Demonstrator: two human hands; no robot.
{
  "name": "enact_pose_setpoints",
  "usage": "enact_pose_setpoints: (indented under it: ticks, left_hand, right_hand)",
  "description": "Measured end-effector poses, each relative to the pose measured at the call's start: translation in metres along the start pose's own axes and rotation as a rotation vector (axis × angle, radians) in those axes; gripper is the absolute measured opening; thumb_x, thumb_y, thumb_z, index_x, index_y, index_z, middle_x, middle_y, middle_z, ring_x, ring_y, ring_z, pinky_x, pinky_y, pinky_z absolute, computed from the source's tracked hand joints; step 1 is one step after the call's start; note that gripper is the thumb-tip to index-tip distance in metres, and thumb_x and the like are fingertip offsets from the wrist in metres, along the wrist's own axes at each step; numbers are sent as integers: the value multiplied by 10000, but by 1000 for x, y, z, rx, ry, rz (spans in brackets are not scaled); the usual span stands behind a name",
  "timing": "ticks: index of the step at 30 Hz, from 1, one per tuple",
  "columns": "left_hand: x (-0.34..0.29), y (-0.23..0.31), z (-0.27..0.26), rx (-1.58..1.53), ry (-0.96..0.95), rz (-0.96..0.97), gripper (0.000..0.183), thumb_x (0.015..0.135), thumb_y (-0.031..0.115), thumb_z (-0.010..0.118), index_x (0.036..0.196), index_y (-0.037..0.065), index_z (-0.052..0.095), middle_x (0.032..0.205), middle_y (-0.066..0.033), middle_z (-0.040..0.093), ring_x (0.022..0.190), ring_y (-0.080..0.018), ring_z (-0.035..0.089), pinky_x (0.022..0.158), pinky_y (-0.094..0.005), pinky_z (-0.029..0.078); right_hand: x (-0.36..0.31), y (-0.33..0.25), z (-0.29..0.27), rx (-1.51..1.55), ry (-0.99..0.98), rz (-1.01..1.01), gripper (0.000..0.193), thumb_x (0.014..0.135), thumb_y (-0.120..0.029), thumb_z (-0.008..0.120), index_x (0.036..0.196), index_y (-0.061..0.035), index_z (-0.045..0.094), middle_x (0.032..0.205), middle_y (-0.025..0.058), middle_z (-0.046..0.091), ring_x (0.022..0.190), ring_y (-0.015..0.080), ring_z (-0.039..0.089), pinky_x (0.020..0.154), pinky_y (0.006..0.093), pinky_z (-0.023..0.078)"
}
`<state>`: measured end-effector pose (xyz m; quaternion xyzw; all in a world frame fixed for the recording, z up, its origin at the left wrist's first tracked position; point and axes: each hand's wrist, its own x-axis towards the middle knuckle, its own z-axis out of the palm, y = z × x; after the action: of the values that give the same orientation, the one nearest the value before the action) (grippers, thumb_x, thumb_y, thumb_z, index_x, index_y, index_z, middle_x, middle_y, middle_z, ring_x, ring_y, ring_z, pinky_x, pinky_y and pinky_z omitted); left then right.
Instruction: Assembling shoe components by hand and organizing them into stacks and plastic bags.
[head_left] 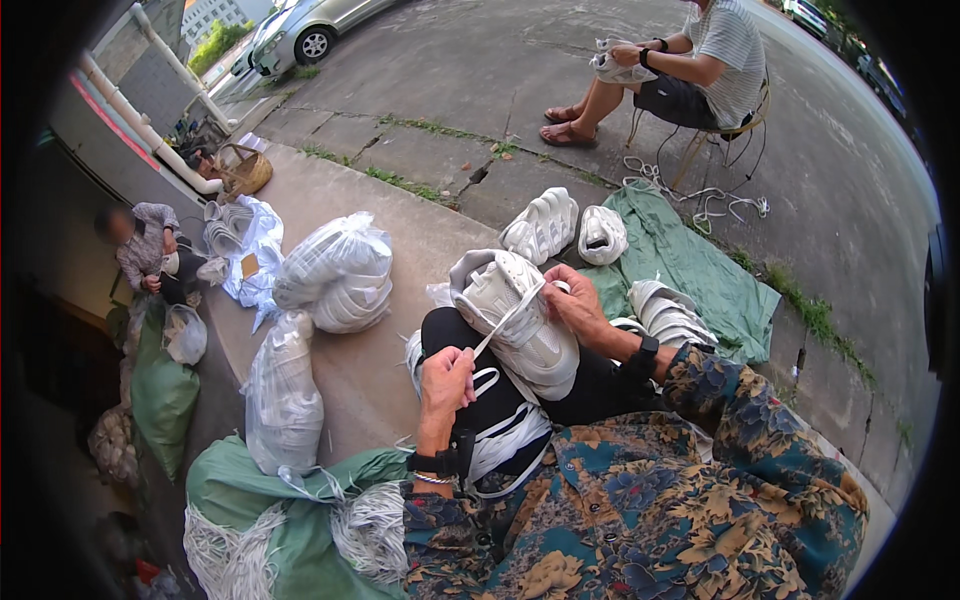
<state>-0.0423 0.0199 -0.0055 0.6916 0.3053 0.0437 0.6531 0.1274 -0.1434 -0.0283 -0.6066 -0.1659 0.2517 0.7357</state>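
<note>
A pale grey and white sneaker [535, 352] rests across my black-clad knees, its toe pointing toward me. A white shoelace [507, 322] runs slantwise over it between my hands. My left hand [447, 382] is closed on one stretch of the lace, left of the sneaker. At the sneaker's upper right, my right hand [577, 303] pinches the lace near the eyelets. Loose white laces [508, 440] lie over my thigh below the left hand. Stacked sneaker parts [668, 318] sit beside my right forearm.
Clear plastic bags of shoe parts [335, 272] stand to the left. A green sack [330, 535] with bundled laces [235, 555] is near my left arm. Beyond lie more sneakers [541, 226] and green sheeting [690, 265]. One person [735, 50] sits ahead, another [150, 245] at far left.
</note>
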Motion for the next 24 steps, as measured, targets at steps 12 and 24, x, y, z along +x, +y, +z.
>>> enact_pose_setpoints:
  ticks: [12, 24]
  left_hand:
    - [-19, -16, -37, -230, 434, 104, 167, 843, 159, 578, 882, 9, 516, 483, -8, 465, 320, -99, 416, 291, -197, 298]
    - [16, 21, 47, 810, 287, 443, 424, 670, 42, 505, 1088, 115, 507, 764, -208, 615, 722, -392, 592, 657, -474, 455]
  right_hand:
    - [3, -4, 0, -118, -37, -15, 114, 806, -137, 583, 862, -39, 567, 642, -39, 500, 574, 41, 443, 507, 209, 370]
    - [18, -38, 2, -1058, -404, -688, 197, 649, -69, 598, 835, -74, 535, 677, 138, 563, 674, 342, 578, 564, 412, 444]
